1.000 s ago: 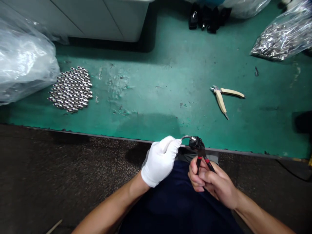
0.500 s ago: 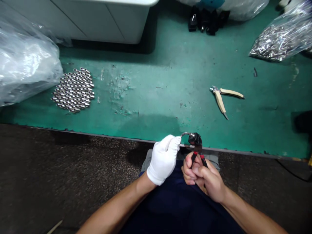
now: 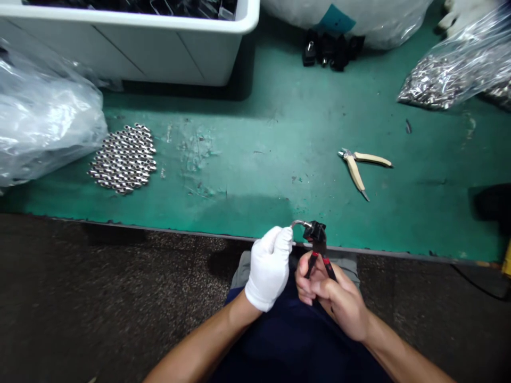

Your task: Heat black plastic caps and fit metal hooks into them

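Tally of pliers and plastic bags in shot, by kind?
Pliers: 2 (red-banded pair in the right hand; cream-handled pair on the green surface)
Plastic bags: 3 (clear bag; bag of metal parts; white bag)
Total: 5

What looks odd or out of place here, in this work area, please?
The hands do not match: the left hand wears a white glove, but the right hand is bare and grips black-and-red pliers. Also, the green work surface has scratched, worn paint beside the metal tubes.
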A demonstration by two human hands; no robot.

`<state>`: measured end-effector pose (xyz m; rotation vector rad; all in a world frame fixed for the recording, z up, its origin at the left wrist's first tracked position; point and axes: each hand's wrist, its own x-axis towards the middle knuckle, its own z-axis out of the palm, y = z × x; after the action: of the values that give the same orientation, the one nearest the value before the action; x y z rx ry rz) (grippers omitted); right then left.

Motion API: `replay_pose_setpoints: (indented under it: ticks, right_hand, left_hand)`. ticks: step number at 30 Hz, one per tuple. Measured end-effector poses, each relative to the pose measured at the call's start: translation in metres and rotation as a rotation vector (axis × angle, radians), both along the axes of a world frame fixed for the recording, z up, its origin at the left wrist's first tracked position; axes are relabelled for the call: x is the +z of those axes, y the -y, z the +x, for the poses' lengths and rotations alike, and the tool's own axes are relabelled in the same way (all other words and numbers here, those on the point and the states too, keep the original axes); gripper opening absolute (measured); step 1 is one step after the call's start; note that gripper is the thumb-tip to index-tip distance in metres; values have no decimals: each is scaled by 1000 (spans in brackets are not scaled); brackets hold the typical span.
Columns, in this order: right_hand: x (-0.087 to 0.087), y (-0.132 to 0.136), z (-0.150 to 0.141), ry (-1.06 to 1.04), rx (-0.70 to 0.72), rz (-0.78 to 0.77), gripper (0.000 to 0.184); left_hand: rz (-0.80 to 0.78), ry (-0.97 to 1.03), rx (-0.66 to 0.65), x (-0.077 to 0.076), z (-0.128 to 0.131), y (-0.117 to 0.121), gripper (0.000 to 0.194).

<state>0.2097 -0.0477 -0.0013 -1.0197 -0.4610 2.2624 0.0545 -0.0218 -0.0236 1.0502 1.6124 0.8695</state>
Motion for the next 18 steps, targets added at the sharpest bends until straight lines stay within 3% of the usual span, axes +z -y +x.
replay_pose_setpoints:
  ticks: [6, 9, 14, 18]
  right_hand:
    - [33, -21, 34, 219, 431, 103, 44]
    - [47, -26, 48, 271, 575, 101, 52]
    - [58, -29, 56, 286, 634, 62, 50]
    - [58, -30, 58, 57, 538, -20, 59]
  left_hand:
    - [204, -161, -146, 9, -32, -4, 50]
    - [231, -187, -208, 11, -41, -6, 54]
    - [229, -242, -264, 9, -48, -6, 60]
    - [256, -252, -334, 9, -55, -8, 62]
